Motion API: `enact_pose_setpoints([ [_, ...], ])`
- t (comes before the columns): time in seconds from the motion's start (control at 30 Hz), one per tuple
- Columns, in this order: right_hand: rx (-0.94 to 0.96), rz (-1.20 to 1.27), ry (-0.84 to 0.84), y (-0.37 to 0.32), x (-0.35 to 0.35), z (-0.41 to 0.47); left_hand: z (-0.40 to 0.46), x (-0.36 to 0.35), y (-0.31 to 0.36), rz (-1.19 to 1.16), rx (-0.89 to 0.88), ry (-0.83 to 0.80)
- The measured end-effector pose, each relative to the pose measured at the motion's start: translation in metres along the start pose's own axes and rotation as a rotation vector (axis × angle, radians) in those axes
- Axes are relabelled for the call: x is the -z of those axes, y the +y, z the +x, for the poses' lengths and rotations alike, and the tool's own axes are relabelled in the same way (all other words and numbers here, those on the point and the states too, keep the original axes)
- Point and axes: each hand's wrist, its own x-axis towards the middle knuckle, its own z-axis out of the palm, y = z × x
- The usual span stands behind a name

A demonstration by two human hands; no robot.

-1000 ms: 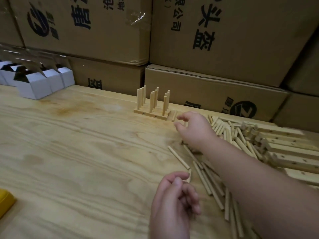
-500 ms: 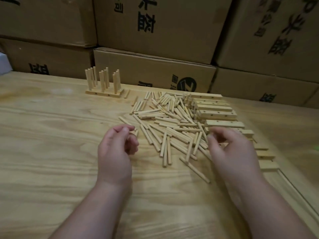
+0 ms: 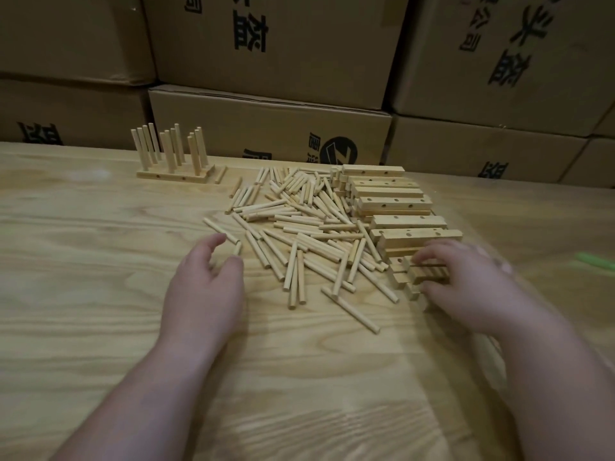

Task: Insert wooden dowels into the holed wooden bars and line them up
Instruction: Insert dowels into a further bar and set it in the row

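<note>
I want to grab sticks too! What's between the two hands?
In the head view, loose pale wooden dowels are scattered on the table between the left hand and right hand.

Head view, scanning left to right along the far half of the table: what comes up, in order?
Finished bars with upright dowels → loose dowel pile → stack of holed wooden bars → green object at the right edge.

A pale wooden table (image 3: 100, 294) holds a loose pile of light wooden dowels (image 3: 299, 234). Right of it lie stacked holed wooden bars (image 3: 396, 204). The right hand (image 3: 466, 287) grips a near bar (image 3: 422, 271); the left hand (image 3: 206, 287) hovers, fingers relaxed. Far left stand finished bars with upright dowels (image 3: 173, 154), brown cardboard boxes (image 3: 283, 54) behind.
</note>
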Motion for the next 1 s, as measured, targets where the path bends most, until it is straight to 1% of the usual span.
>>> enact_pose_setpoints([
  [0.1, 0.022, 0.053, 0.102, -0.009, -0.006, 0.003, -0.002, -0.002, -0.002, 0.011, -0.035, -0.077],
  [0.17, 0.075, 0.106, 0.145, -0.020, -0.011, 0.004, -0.002, -0.003, -0.004, 0.006, -0.043, -0.097],
  [0.23, 0.113, 0.109, 0.172, -0.029, -0.016, 0.004, -0.002, -0.003, -0.005, -0.005, -0.051, -0.103],
  [0.33, 0.052, 0.088, 0.228, -0.026, -0.014, 0.005, -0.004, -0.004, -0.003, -0.060, -0.067, -0.116],
  [0.4, -0.002, 0.057, 0.191, -0.017, -0.012, 0.005, -0.005, -0.006, -0.002, -0.092, -0.090, -0.132],
  [0.5, -0.039, 0.005, 0.084, -0.010, -0.013, 0.006, -0.010, -0.009, 0.000, -0.134, -0.118, -0.176],
  [0.67, -0.083, 0.026, 0.160, -0.011, -0.016, 0.008, -0.019, -0.013, 0.006, -0.224, -0.163, -0.238],
  [0.8, -0.110, 0.005, 0.178, -0.015, -0.018, 0.010, -0.020, -0.015, 0.008, -0.312, -0.194, -0.235],
  [1.0, -0.091, -0.097, 0.104, -0.018, -0.017, 0.010, -0.018, -0.014, 0.009, -0.414, -0.208, -0.201],
])
